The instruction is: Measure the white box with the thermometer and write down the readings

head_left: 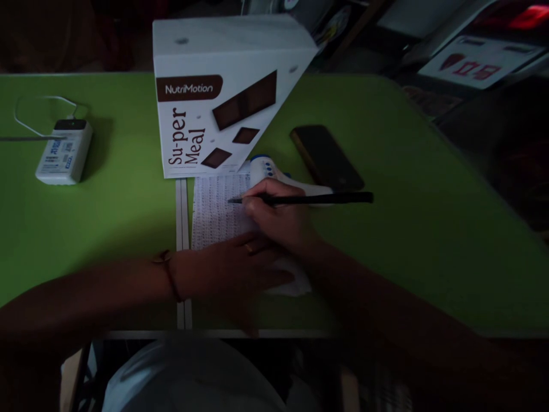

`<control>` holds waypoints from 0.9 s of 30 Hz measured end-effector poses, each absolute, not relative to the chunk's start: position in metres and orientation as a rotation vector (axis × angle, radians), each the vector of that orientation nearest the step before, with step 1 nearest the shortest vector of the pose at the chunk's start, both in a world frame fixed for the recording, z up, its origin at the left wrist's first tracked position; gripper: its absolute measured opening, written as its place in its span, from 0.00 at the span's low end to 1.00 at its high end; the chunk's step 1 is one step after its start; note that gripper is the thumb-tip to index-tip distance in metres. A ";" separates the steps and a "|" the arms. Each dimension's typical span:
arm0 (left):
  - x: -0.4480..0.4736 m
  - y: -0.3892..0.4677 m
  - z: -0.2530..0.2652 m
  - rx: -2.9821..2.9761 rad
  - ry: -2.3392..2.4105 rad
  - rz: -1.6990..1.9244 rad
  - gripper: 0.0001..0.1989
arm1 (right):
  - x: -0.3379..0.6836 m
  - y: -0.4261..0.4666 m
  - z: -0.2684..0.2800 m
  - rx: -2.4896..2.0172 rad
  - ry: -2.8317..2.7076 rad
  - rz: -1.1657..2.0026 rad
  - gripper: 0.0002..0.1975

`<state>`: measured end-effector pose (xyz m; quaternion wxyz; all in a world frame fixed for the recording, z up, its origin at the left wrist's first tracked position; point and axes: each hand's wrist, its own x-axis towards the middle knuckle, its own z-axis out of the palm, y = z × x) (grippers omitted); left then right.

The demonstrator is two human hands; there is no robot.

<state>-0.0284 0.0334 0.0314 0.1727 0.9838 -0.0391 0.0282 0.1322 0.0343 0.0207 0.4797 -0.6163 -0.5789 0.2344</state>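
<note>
My right hand is closed around a black pen, its tip over a sheet of paper covered in rows of small marks. Whether the tip touches the paper I cannot tell. Lower down, my left hand lies flat across the near part of the sheet, fingers stretched to the right, with a ring and a dark wrist cord. Just behind my right hand is a white and blue device, partly hidden. A white NutriMotion box stands at the paper's far edge.
A dark phone lies on the green table at the right. On the left sits a white power bank with a cable. A pale strip crosses the tabletop beside the paper. The scene is dim.
</note>
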 end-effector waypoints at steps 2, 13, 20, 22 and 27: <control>-0.029 0.034 0.032 2.790 -0.107 0.074 0.43 | 0.132 0.034 0.020 -1.525 -1.390 0.597 0.02; -0.029 0.034 0.035 2.777 -0.102 -0.010 0.44 | 0.132 0.034 0.022 -1.481 -1.397 0.534 0.04; -0.029 0.035 0.029 2.799 -0.119 0.091 0.42 | 0.131 0.035 0.019 -1.529 -1.404 0.501 0.03; -0.029 0.035 0.029 2.804 -0.129 0.088 0.42 | 0.130 0.035 0.019 -1.521 -1.404 0.502 0.03; -0.029 0.035 0.032 2.812 -0.119 0.035 0.43 | 0.130 0.035 0.021 -1.515 -1.411 0.525 0.03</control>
